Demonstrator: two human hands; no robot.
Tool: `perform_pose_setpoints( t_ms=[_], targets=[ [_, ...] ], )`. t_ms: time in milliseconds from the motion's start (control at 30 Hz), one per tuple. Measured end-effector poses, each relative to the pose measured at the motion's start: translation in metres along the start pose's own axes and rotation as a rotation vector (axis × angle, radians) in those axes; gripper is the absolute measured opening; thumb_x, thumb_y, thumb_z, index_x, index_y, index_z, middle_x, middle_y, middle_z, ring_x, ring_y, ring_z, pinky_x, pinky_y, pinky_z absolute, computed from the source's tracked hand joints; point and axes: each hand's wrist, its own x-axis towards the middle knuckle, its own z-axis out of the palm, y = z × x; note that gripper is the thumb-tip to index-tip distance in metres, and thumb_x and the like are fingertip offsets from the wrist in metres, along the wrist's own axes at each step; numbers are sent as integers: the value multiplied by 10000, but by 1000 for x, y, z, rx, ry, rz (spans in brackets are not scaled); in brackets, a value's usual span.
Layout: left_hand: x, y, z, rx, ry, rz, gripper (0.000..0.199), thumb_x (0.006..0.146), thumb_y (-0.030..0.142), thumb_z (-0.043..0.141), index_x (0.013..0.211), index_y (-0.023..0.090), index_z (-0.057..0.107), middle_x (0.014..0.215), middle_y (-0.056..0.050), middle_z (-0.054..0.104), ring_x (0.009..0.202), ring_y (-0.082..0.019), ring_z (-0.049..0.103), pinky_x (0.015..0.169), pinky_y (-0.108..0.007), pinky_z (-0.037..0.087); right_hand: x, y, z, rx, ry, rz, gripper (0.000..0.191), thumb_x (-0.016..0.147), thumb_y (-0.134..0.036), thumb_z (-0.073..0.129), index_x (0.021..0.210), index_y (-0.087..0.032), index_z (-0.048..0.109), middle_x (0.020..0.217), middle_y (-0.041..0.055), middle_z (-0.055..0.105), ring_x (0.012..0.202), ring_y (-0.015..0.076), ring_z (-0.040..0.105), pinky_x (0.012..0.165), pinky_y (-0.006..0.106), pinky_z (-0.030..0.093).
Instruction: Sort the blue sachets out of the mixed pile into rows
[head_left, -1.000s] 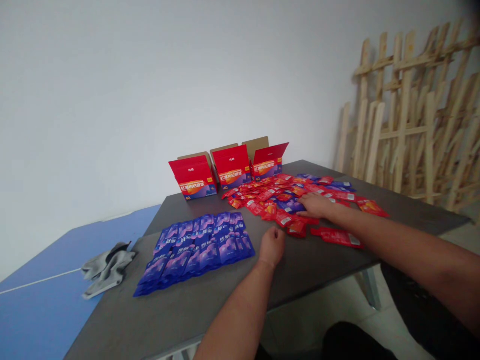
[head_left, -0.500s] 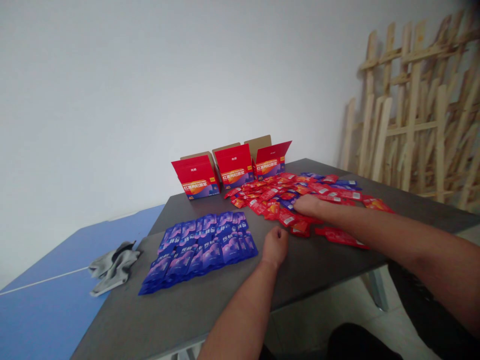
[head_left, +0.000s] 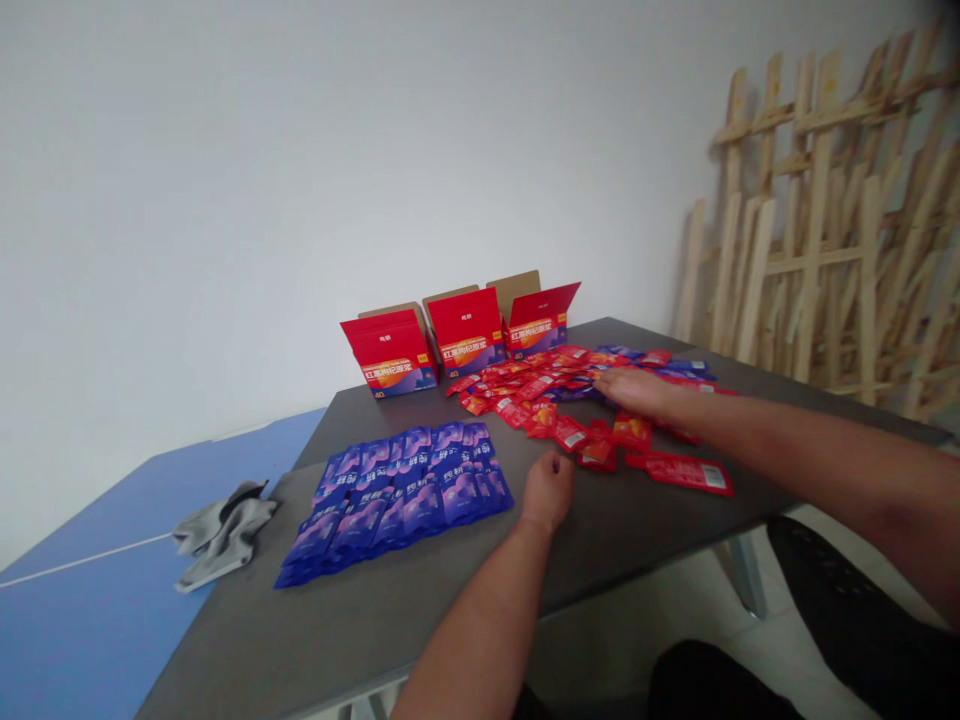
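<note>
Right hand (head_left: pixel 637 390) released, palm down on red sachets (head_left: pixel 540 400) near far worktop (head_left: pixel 300 640) edge. Left hand (head_left: pixel 547 490) clenched, just beside blue sachets (head_left: pixel 397 495).

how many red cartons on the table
3. They stand in a row, flaps open, at the far end of the dark table: the left carton, the middle carton and the right carton. Others could be hidden behind them.
</note>
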Motion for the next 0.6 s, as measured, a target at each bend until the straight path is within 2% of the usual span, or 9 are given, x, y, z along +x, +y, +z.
perform_pose_setpoints(
  t_ms=[233, 433, 533, 600],
  targets=[
    [-1, 1, 0, -30, 2, -14, 219, 795, 217, 431, 583, 177, 394, 566, 45, 424, 572, -93, 376, 537, -234, 221, -4, 14, -30, 47, 15, 46, 326, 852, -141, 451, 1131, -95, 614, 1096, 155, 636, 1037, 235, 576, 915, 313, 400],
    [1, -1, 0, -66, -11, -25, 221, 805, 240, 436, 596, 174, 414, 567, 47, 435, 574, -92, 385, 538, -232, 229, 3, 22, -64, 87, 65, 188, 301, 838, -193, 462, 1068, -120, 641, 1008, 124, 658, 957, 236, 593, 844, 288, 409],
    [3, -3, 0, -92, 1, -49, 229, 806, 256, 454, 597, 168, 431, 564, 47, 431, 576, -92, 390, 538, -226, 243, 7, 16, -77, 89, 120, 220, 299, 845, -169, 430, 1052, -123, 641, 989, 125, 661, 936, 234, 594, 820, 286, 412],
    [3, -2, 0, -189, 16, -66, 246, 816, 300, 474, 614, 161, 455, 580, 40, 453, 581, -92, 410, 544, -216, 272, 8, 3, -81, 108, 176, 192, 312, 851, -163, 423, 1081, -119, 630, 1003, 130, 658, 947, 235, 590, 834, 292, 414]
  ],
)
